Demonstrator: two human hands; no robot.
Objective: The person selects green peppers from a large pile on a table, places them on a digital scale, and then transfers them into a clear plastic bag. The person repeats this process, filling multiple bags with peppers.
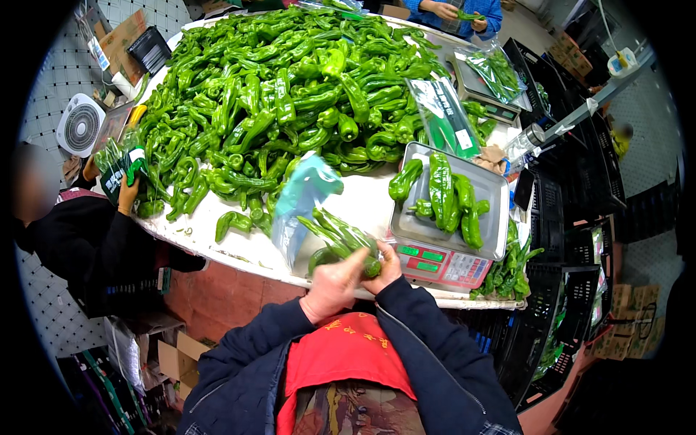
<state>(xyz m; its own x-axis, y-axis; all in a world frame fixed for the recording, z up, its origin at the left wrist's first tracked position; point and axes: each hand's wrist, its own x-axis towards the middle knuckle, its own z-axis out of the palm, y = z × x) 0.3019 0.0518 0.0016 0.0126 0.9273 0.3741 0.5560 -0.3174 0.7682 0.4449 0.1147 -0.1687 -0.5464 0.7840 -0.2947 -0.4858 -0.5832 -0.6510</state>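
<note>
Close to the table's front edge, my left hand and my right hand come together at the near end of a bunch of long green peppers. The fingers of both hands are closed on it. Shiny streaks run over the bunch; whether it lies inside clear plastic I cannot tell. A clear, teal-tinted plastic bag rests just beyond and to the left of my hands. Right of my right hand stands a scale with lit green displays, and several green peppers lie on its metal pan.
A large heap of green peppers covers the far table. Printed bags lie by a second scale. At the left, a person handles a filled bag; another person works opposite. Black crates stand at the right.
</note>
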